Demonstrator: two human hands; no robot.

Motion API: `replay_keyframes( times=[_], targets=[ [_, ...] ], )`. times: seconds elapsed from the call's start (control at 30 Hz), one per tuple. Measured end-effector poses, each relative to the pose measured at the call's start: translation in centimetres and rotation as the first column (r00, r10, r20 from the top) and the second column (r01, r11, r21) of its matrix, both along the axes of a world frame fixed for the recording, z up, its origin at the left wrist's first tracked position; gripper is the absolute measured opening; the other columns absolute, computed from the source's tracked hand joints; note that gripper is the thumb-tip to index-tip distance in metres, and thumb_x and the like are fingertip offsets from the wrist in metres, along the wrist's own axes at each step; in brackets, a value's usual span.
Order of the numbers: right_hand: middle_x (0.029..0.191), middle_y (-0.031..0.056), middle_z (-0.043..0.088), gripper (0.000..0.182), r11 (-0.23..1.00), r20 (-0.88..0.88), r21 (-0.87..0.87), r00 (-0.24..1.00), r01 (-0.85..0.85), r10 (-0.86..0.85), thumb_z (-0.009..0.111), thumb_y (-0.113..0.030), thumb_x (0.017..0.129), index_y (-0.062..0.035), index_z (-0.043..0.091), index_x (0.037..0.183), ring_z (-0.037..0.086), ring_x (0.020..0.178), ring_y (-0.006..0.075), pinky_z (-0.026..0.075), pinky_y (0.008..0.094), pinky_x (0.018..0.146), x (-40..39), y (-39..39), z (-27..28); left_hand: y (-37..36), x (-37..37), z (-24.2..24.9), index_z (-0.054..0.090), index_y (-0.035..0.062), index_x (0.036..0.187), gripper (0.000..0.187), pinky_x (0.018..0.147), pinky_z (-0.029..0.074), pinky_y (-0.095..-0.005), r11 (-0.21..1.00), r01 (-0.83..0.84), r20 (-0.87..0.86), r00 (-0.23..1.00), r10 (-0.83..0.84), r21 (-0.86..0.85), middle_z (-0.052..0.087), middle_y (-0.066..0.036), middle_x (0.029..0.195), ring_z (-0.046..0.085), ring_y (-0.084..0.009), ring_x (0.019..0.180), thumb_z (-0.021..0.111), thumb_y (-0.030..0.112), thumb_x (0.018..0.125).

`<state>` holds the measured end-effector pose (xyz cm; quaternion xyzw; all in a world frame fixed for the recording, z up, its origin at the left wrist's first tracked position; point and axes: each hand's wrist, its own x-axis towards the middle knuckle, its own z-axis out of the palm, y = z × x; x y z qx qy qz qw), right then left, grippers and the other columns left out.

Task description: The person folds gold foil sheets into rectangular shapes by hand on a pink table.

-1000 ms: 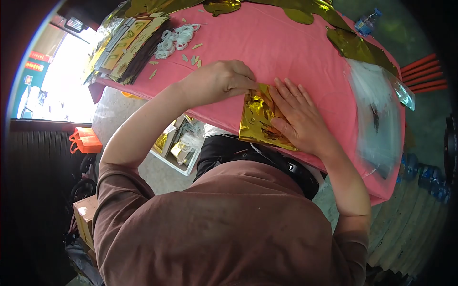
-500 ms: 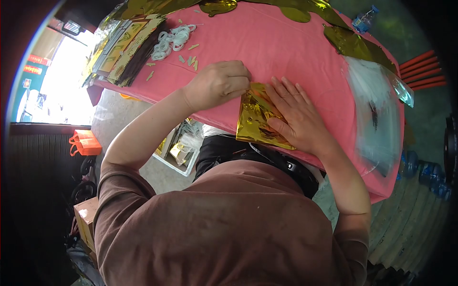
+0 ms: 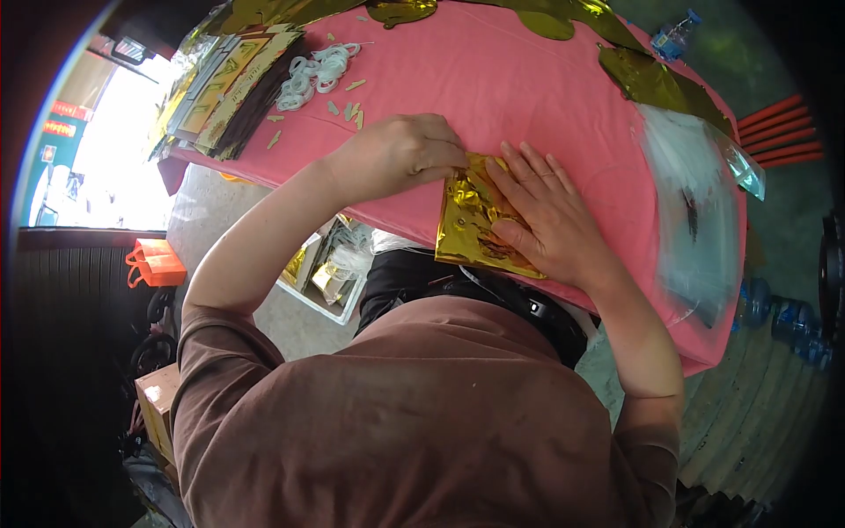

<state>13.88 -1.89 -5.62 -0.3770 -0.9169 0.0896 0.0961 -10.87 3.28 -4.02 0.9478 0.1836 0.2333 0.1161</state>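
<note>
A folded piece of shiny gold foil lies near the front edge of the pink-covered table, directly before me. My left hand is closed, its fingers pinched at the foil's upper left corner; the fingertips are partly hidden. Lying flat with fingers spread, my right hand presses on the right side of the foil. The foil's surface looks creased between the two hands.
Stacked printed card packets lie at the table's left, beside white string bundles and small pale clips. Clear plastic bags lie at right. Gold foil shapes line the far edge, near a plastic bottle.
My left hand has shifted slightly right along the foil's upper left corner, and the foil's creases and reflections there have changed. My right hand stays almost in place.
</note>
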Motion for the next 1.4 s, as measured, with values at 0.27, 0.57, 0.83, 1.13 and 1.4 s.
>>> replay_keyframes(
  times=[0.27, 0.57, 0.83, 1.13, 1.4],
  targets=[
    [0.145, 0.0173, 0.026, 0.062, 1.000, -0.003, -0.005, 1.000, 0.001, -0.001, 0.040, -0.044, 0.091, -0.0053, 0.032, 0.139, 0.021, 0.135, 0.0323, 0.012, 0.0443, 0.110, 0.0, 0.0, 0.0, -0.1, -0.3, 1.3, 0.064, 0.0002, 0.092, 0.018, 0.071, 0.051, -0.0355, 0.937, -0.100, 0.003, 0.994, 0.107, -0.335, 0.063, -0.011, 0.088, 0.062, -0.0266, 0.081, 0.060, 0.000, 0.075],
    [0.144, 0.0180, 0.027, 0.063, 1.000, -0.004, -0.016, 1.000, 0.005, -0.005, 0.041, -0.045, 0.090, -0.0058, 0.032, 0.139, 0.021, 0.135, 0.0326, 0.012, 0.0449, 0.110, 0.0, 0.0, 0.2, 0.2, -0.1, 0.9, 0.064, 0.0017, 0.087, 0.013, 0.071, 0.051, -0.0352, 0.972, -0.070, 0.010, 0.997, 0.075, -0.225, 0.063, -0.009, 0.086, 0.061, -0.0265, 0.081, 0.063, 0.004, 0.074],
    [0.143, 0.0187, 0.028, 0.062, 1.000, -0.014, -0.010, 1.000, 0.003, -0.003, 0.040, -0.045, 0.091, -0.0051, 0.033, 0.138, 0.022, 0.135, 0.0332, 0.013, 0.0454, 0.110, 0.0, 0.0, 0.1, 0.4, 0.2, 0.4, 0.064, 0.0028, 0.084, 0.010, 0.068, 0.051, -0.0329, 0.998, -0.057, -0.041, 0.998, 0.056, -0.022, 0.063, -0.006, 0.085, 0.060, -0.0224, 0.082, 0.063, 0.001, 0.074],
    [0.144, 0.0180, 0.027, 0.062, 1.000, -0.025, 0.006, 1.000, 0.009, -0.008, 0.043, -0.044, 0.089, -0.0067, 0.034, 0.138, 0.023, 0.134, 0.0335, 0.014, 0.0440, 0.110, 0.0, -0.1, 0.1, -0.5, 0.2, -1.0, 0.061, 0.0012, 0.080, 0.015, 0.070, 0.051, -0.0334, 0.976, -0.046, 0.009, 0.999, 0.045, 0.211, 0.061, -0.008, 0.088, 0.059, -0.0247, 0.087, 0.065, 0.005, 0.066],
    [0.144, 0.0170, 0.027, 0.065, 1.000, -0.021, 0.019, 1.000, 0.008, -0.008, 0.047, -0.046, 0.087, -0.0079, 0.033, 0.138, 0.023, 0.134, 0.0336, 0.015, 0.0440, 0.110, 0.0, -0.2, 0.1, -0.8, -0.2, -0.3, 0.062, -0.0003, 0.084, 0.017, 0.076, 0.052, -0.0335, 0.971, 0.026, -0.090, 0.996, -0.005, 0.236, 0.061, -0.008, 0.095, 0.058, -0.0254, 0.096, 0.061, 0.005, 0.068]
  ],
)
